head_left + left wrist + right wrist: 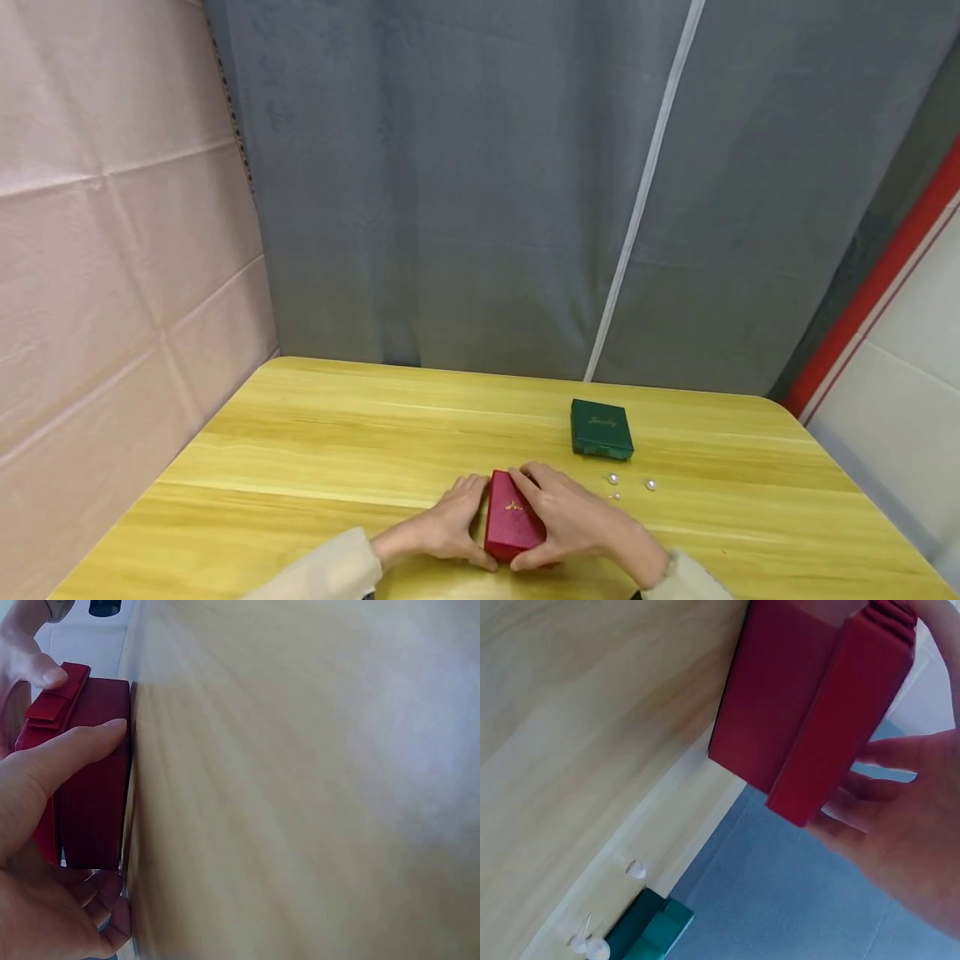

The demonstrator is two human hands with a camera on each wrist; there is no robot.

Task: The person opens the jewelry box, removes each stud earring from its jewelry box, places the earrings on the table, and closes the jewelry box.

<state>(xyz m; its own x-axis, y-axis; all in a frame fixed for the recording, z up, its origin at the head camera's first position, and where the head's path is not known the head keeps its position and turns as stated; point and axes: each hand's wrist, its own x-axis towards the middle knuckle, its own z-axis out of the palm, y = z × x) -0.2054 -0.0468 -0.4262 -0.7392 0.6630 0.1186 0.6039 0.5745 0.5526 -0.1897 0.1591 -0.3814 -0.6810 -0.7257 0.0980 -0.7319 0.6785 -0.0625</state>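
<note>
A red gift box (pixel 510 529) with a gold mark on its lid rests on the table between both hands. My left hand (pixel 450 523) holds its left side, thumb at the near end on the lower part and fingers round the far end, as the left wrist view shows. My right hand (pixel 573 517) grips the lid (pixel 847 712) from the right; its thumb touches the red bow (pixel 56 705) at the near end, its fingers the far end. A seam runs between lid and base (pixel 94 802) along the side.
A green jewelry box (pixel 602 427) with gold lettering stands farther back, to the right. Near it lie a pearl stud (pixel 612 478), another pearl (pixel 651 484) and a smaller one (pixel 617 497). A grey curtain (pixel 465 208) hangs behind the wooden table (pixel 337 433).
</note>
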